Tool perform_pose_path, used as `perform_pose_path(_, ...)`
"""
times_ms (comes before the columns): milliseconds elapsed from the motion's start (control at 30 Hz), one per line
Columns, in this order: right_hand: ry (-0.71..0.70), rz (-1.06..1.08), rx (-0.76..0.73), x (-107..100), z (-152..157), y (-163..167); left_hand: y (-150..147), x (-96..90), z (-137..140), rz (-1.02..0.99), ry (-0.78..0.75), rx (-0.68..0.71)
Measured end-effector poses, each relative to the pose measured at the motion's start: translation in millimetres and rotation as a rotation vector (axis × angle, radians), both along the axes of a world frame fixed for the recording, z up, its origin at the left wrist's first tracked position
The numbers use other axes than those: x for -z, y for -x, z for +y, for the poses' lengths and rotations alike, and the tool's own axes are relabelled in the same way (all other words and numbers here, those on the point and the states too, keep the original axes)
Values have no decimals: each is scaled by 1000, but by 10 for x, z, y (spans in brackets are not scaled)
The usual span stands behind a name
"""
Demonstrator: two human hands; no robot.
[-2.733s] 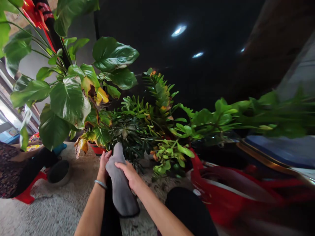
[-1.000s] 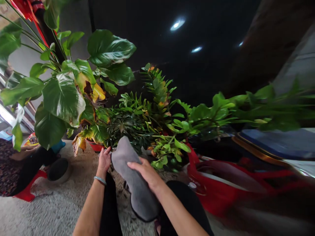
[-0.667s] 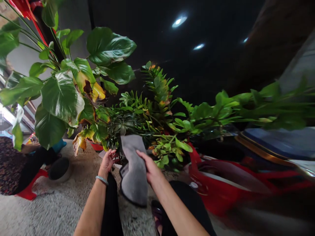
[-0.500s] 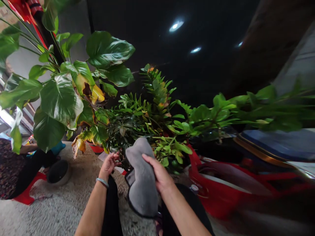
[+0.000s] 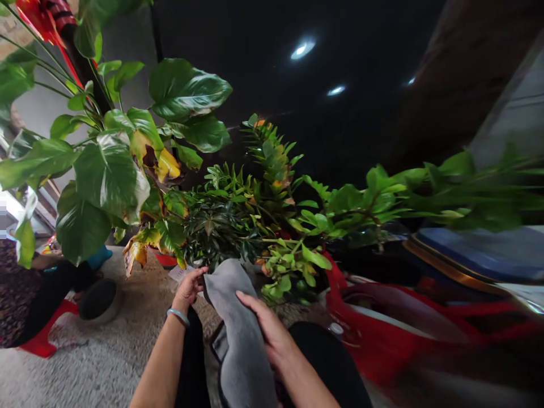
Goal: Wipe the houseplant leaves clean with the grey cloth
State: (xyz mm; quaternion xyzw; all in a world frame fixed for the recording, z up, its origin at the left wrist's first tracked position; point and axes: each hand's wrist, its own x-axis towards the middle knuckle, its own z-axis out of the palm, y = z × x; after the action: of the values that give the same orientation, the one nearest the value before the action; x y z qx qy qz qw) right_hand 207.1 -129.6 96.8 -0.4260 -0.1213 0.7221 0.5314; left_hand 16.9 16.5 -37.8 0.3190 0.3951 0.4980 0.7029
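Note:
A soft grey plush sleep mask (image 5: 244, 334) with wavy sides and black edging lies between my hands, above my lap. A small dark-trimmed flap shows along its left side. My right hand (image 5: 266, 328) is closed on the mask's right side, thumb across the plush face and the other fingers hidden behind it. My left hand (image 5: 190, 288), with a pale bangle at the wrist, has its curled fingertips at the mask's upper left corner and pinches the edge there.
Potted plants (image 5: 221, 221) stand close ahead, before a dark glossy surface (image 5: 340, 45). At right are a red bag (image 5: 374, 340) and a blue case (image 5: 480, 249). On the left a person (image 5: 21, 294) sits on a red stool (image 5: 46, 337) beside a dark bucket (image 5: 100, 303).
My right hand has lowered the sleep mask and tilted its top to the left. My left hand, apart from it before, now meets its upper corner.

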Motion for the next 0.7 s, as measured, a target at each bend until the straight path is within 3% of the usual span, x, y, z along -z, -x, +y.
perform_pose_path(133, -118, 79, 125, -495, 302, -207, 19, -10, -25, -49, -6, 28)
perform_pose_path(200, -128, 115, 188, -615, 519, -230, 19, -8, -35, -60, 1, 23)
perform_pose_path(300, -34, 104, 125, -427, 578, -82, 22, -3, -37, -75, 2, 5)
perform_pose_path(400, 47, 29, 9, -69, 280, 131, 33, -14, -34, -84, -9, 12)
perform_pose_path(467, 25, -43, -10, 15, 54, 192, 40, -27, -33, -95, -3, 19)
perform_pose_path(567, -125, -93, 44, -220, -15, 115, 42, -31, -30, -100, 1, 32)
perform_pose_path(700, -294, -37, 186, -649, 415, -62, 39, -18, -31, -109, -28, 28)
